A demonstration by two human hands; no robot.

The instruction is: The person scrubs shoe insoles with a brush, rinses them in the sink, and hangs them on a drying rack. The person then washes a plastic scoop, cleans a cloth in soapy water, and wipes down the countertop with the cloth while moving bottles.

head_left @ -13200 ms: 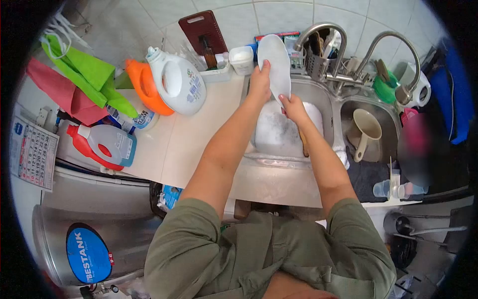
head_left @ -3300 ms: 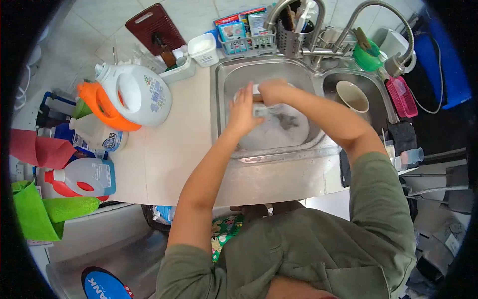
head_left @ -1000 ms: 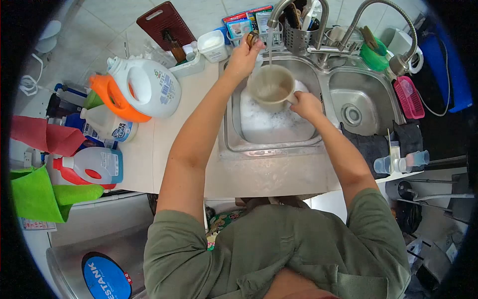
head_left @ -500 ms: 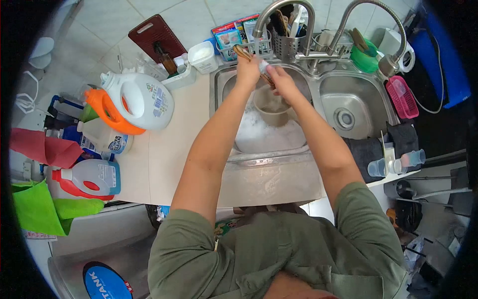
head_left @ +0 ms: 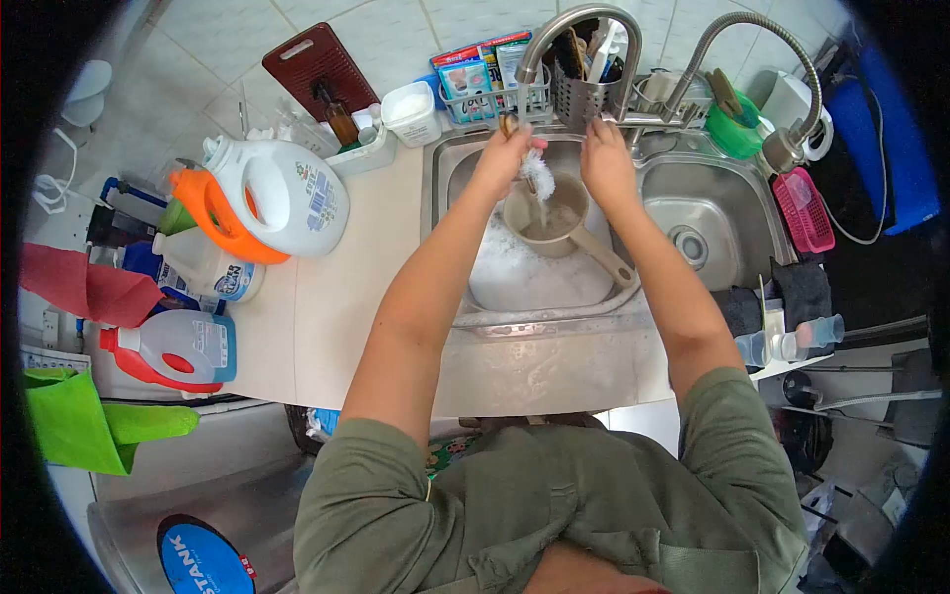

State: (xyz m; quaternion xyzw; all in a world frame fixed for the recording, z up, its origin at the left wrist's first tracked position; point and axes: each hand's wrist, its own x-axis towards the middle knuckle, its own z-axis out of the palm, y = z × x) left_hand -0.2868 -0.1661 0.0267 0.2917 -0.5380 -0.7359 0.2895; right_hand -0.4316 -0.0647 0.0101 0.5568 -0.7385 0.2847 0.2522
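Note:
My left hand [head_left: 503, 160] is closed round the handle of a dish brush [head_left: 537, 176] with white bristles, held under the spout of the left faucet [head_left: 633, 49]. The bristles hang over a beige saucepan [head_left: 554, 241], which sits in the left sink basin [head_left: 465, 297] with its handle pointing to the lower right. White suds [head_left: 524, 277] surround the pan. At the faucet's base, the fingers of my right hand [head_left: 606, 163] are closed at the lever, which they mostly hide.
The right basin [head_left: 727, 188] has a flexible-neck faucet [head_left: 782, 148] above it. Behind the sink stand a utensil holder [head_left: 584, 97] and a wire caddy [head_left: 495, 99]. Detergent jugs [head_left: 287, 198] stand on the left counter. A pink basket [head_left: 802, 208] is at the right.
My right hand has left the brush and moved right to the faucet lever. The brush stays in my left hand, its bristles now showing. The saucepan's handle has come into sight.

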